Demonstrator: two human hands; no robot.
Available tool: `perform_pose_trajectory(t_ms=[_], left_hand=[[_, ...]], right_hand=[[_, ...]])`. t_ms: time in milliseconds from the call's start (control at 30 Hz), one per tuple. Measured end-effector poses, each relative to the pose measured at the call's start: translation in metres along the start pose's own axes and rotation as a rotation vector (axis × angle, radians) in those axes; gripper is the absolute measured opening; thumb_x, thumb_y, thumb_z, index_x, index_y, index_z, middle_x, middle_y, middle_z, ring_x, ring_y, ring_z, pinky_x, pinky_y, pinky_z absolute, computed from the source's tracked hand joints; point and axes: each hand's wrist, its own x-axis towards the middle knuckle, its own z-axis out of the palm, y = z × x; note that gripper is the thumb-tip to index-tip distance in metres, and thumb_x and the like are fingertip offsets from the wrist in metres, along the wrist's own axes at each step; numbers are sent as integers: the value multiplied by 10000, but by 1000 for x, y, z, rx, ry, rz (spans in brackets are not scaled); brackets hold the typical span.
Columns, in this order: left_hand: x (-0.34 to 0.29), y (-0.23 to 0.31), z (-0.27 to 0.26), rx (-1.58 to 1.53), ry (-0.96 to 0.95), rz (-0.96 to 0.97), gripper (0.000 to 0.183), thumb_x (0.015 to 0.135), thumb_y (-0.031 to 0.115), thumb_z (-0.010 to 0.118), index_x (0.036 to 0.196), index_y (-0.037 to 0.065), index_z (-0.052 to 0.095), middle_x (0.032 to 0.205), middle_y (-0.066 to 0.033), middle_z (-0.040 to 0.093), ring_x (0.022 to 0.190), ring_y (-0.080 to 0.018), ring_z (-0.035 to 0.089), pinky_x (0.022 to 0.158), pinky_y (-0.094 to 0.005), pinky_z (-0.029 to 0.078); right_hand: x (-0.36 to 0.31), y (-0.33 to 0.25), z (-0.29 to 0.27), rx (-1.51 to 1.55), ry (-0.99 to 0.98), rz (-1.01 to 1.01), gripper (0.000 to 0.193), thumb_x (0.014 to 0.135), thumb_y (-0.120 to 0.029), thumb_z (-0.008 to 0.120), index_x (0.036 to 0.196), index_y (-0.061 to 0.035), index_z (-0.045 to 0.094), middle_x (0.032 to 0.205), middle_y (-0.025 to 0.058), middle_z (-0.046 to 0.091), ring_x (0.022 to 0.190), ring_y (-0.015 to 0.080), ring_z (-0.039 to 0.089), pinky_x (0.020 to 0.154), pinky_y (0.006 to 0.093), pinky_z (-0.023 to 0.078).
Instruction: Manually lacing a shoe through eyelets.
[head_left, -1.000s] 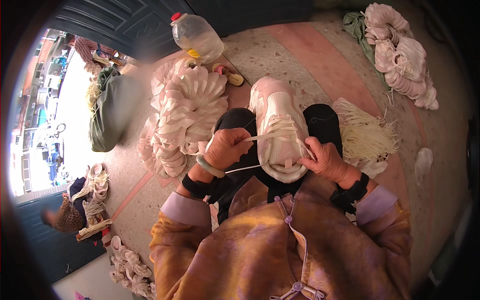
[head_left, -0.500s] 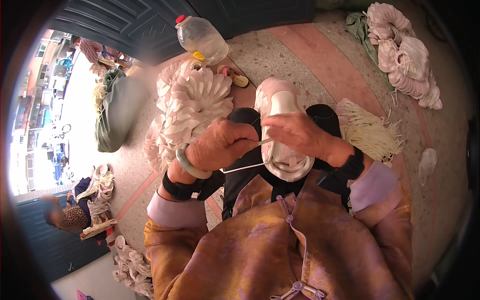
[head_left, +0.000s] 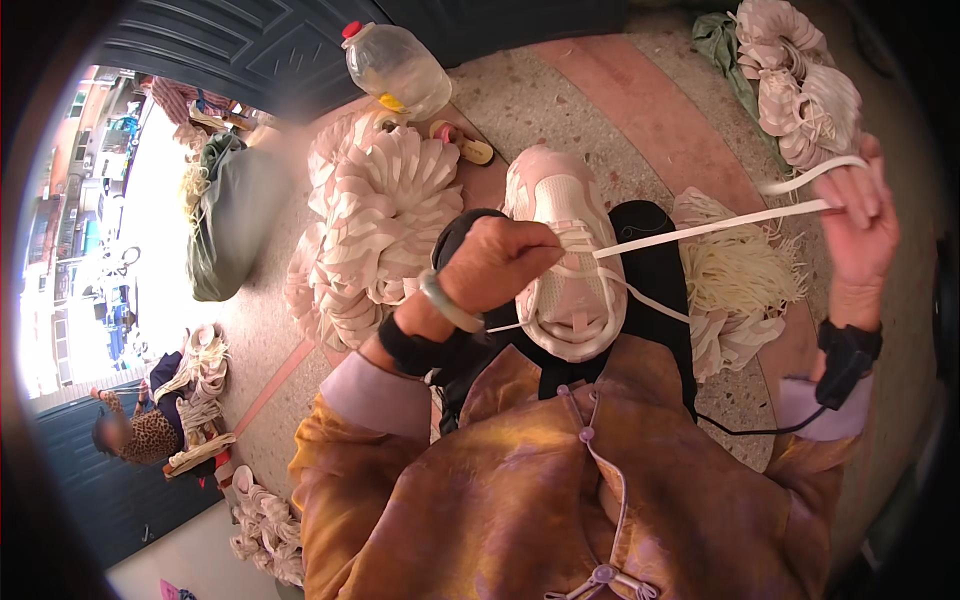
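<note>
Head view: pale shoe [head_left: 578,290] between the knees [head_left: 650,235]; left hand [head_left: 508,262] closed over the left one, contents hidden; right hand [head_left: 860,215] clamped on lace [head_left: 715,229] beyond the right. Shoe appears light, lace limp, best pinched near its end.

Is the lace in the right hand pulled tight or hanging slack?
Pulled tight, it seems: the white lace runs nearly straight from the shoe to the right hand.

The floor [head_left: 498,98] (pink-striped) carries a pale heap [head_left: 385,205] — plus bottle [head_left: 400,72] and sandal [head_left: 468,145].
</note>
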Motion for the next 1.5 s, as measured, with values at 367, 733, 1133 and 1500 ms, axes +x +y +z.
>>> perform_pose_trajectory(t_ms=[367, 733, 1133, 1500], left_hand=[[22, 3, 45, 640, -12, 237, 53, 726, 108, 594, 765, 73, 597, 765, -96, 564, 703, -310, 592, 592, -385, 476], [20, 3, 48, 419, 113, 170, 86, 752, 36, 566, 824, 34, 519, 686, -123, 584, 616, -336, 589, 557, -382, 468], [-21, 81, -49, -505, 104, -19, 76, 850, 11, 566, 908, 56, 546, 668, 19, 561, 458, -12, 400, 392, -165, 246], [-137, 41, -170, -884, 638, 241, 73, 928, 57, 462, 980, 28, 505, 830, -82, 546, 444, -41, 328, 446, -181, 296]], right_hand=[[-84, -78, -89, -45, 282, -78, 258, 954, -41, 381, 1184, 56, 445, 655, -26, 328, 584, 76, 349, 634, 239, 294], [-98, -59, -97, -21, 374, -96, 255, 959, -56, 385, 1180, 51, 455, 711, -22, 325, 614, 77, 342, 620, 239, 295], [-148, -104, -157, -121, 448, -157, 356, 946, -31, 387, 1285, 77, 375, 886, 30, 409, 648, 86, 365, 617, 231, 320], [-196, -150, -268, -282, 734, -94, 419, 949, -65, 441, 1344, 40, 348, 919, -5, 457, 675, 73, 368, 612, 215, 318]])
